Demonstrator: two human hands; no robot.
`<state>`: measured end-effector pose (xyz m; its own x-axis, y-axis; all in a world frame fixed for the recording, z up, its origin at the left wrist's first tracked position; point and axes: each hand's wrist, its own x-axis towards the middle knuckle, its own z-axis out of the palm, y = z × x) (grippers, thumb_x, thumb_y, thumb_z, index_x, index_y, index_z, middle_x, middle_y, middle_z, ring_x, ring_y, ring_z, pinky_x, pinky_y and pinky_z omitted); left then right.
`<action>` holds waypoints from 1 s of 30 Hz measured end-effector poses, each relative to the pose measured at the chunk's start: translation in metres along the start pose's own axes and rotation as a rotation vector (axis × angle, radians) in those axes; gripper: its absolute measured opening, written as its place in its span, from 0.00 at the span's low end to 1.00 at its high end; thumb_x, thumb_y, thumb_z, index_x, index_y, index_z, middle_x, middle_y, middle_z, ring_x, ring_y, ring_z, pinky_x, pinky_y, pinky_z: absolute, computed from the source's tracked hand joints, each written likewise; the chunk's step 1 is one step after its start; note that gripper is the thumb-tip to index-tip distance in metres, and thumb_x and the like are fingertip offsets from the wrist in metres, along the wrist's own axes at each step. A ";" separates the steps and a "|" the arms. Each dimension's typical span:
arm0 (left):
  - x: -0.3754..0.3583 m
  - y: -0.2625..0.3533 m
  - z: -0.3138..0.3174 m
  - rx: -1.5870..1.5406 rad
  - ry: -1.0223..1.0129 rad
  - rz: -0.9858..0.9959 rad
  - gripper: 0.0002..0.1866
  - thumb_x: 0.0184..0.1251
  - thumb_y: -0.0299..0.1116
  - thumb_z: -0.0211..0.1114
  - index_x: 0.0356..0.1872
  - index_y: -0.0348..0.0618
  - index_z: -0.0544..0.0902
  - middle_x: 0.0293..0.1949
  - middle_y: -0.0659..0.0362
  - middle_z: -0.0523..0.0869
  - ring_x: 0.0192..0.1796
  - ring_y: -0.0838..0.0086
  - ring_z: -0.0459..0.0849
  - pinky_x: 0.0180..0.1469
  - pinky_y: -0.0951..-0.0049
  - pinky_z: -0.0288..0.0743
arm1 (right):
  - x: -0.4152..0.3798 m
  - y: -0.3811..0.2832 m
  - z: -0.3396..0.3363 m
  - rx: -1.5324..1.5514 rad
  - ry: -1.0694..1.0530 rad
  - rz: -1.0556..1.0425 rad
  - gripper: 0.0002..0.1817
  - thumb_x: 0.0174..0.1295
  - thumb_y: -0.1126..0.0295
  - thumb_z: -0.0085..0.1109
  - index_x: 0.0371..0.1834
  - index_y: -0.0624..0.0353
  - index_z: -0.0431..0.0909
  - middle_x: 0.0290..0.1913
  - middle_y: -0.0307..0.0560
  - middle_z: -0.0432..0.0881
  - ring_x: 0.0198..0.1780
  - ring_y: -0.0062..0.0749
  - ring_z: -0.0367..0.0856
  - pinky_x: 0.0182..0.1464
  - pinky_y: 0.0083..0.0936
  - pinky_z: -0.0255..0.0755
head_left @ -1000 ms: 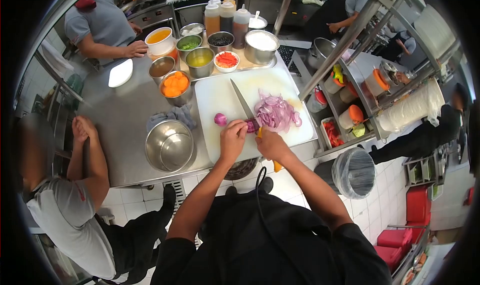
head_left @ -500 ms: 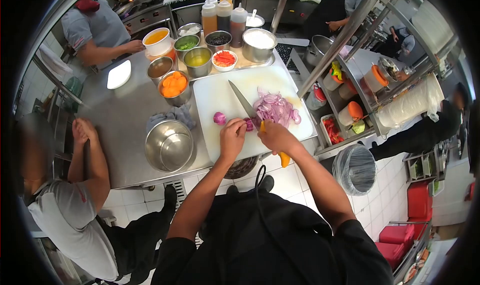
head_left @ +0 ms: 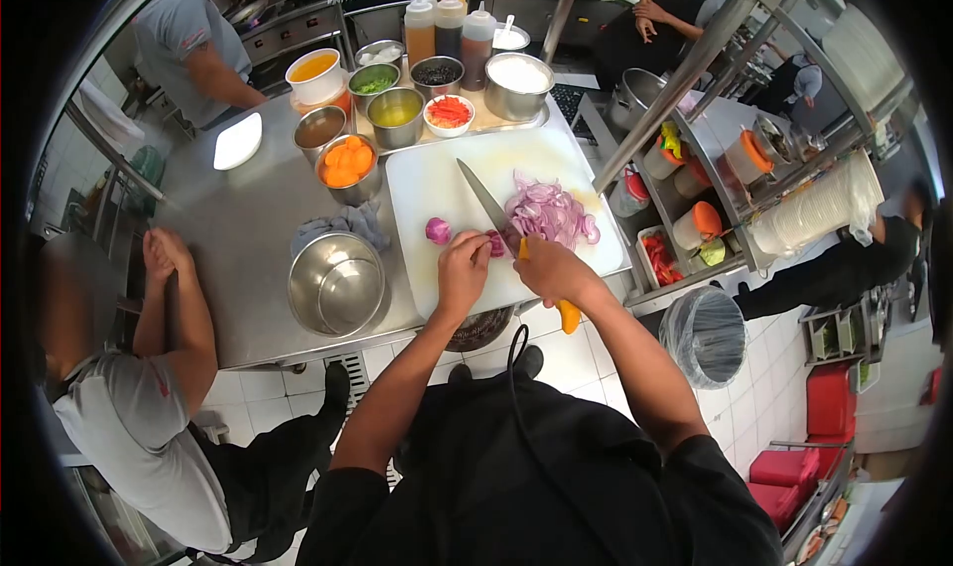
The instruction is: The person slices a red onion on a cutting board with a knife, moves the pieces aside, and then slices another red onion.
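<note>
On the white cutting board [head_left: 422,189], my right hand [head_left: 551,271] is closed round the yellow handle of a knife [head_left: 483,195], whose blade points away to the upper left. My left hand [head_left: 464,270] has its fingers curled on a piece of red onion [head_left: 494,243], right beside the blade. Part of that piece is hidden by the fingers. Another chunk of red onion [head_left: 438,230] lies left of my left hand, apart from it. To the right of the blade spreads a pile of sliced red onion [head_left: 552,212].
A steel bowl [head_left: 337,286] and a grey cloth [head_left: 342,226] sit left of the board. Behind stand a tin of orange pieces [head_left: 346,162], several other containers and sauce bottles [head_left: 476,45]. A person [head_left: 149,407] stands at the left; a lined bin [head_left: 703,338] is at right.
The view has shifted slightly. Both hands and the knife stay in nearly the same place on the board. The person at the back left has moved, and the one at the back right has brought their hands together.
</note>
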<state>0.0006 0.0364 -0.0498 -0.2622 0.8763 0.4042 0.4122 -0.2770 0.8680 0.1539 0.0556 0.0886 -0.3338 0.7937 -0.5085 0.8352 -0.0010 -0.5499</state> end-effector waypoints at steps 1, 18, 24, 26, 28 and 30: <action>0.000 -0.001 0.000 -0.008 -0.004 -0.007 0.06 0.64 0.24 0.68 0.38 0.32 0.87 0.41 0.50 0.88 0.41 0.56 0.87 0.45 0.64 0.81 | -0.005 -0.006 -0.001 0.012 0.004 0.005 0.19 0.70 0.64 0.52 0.48 0.74 0.66 0.30 0.64 0.84 0.19 0.47 0.84 0.24 0.37 0.79; 0.023 0.000 -0.009 0.191 -0.283 0.232 0.13 0.63 0.24 0.65 0.49 0.37 0.86 0.53 0.50 0.86 0.52 0.54 0.85 0.60 0.61 0.75 | 0.031 0.057 0.043 -0.027 0.260 -0.075 0.18 0.65 0.64 0.57 0.51 0.66 0.70 0.43 0.71 0.84 0.49 0.68 0.82 0.54 0.54 0.74; 0.011 0.017 -0.017 0.200 -0.154 -0.224 0.13 0.64 0.29 0.66 0.47 0.35 0.88 0.41 0.47 0.89 0.41 0.57 0.88 0.50 0.63 0.80 | 0.018 0.046 0.044 0.000 0.323 -0.166 0.17 0.65 0.65 0.55 0.50 0.66 0.70 0.43 0.71 0.83 0.49 0.69 0.81 0.54 0.55 0.74; 0.004 0.015 -0.013 0.094 -0.076 -0.304 0.12 0.64 0.31 0.67 0.45 0.34 0.88 0.36 0.45 0.89 0.36 0.58 0.89 0.45 0.64 0.80 | 0.017 0.044 0.044 0.016 0.259 -0.121 0.16 0.66 0.65 0.54 0.50 0.66 0.71 0.42 0.70 0.84 0.44 0.67 0.83 0.49 0.52 0.77; 0.000 0.010 -0.006 0.032 -0.011 -0.371 0.12 0.64 0.32 0.68 0.42 0.34 0.89 0.31 0.46 0.89 0.32 0.62 0.89 0.41 0.66 0.80 | 0.012 0.034 0.038 0.047 0.181 -0.069 0.16 0.66 0.66 0.53 0.50 0.66 0.71 0.41 0.70 0.84 0.39 0.63 0.85 0.44 0.49 0.79; -0.001 0.008 -0.001 -0.012 0.025 -0.364 0.11 0.64 0.31 0.67 0.41 0.34 0.89 0.30 0.46 0.89 0.31 0.63 0.89 0.39 0.67 0.80 | -0.004 0.015 0.022 0.087 0.087 -0.012 0.16 0.66 0.66 0.52 0.50 0.67 0.71 0.41 0.69 0.84 0.33 0.59 0.86 0.38 0.45 0.81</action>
<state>0.0030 0.0330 -0.0434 -0.4107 0.9087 0.0747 0.2776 0.0466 0.9596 0.1585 0.0389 0.0679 -0.3009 0.8440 -0.4441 0.7891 -0.0412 -0.6129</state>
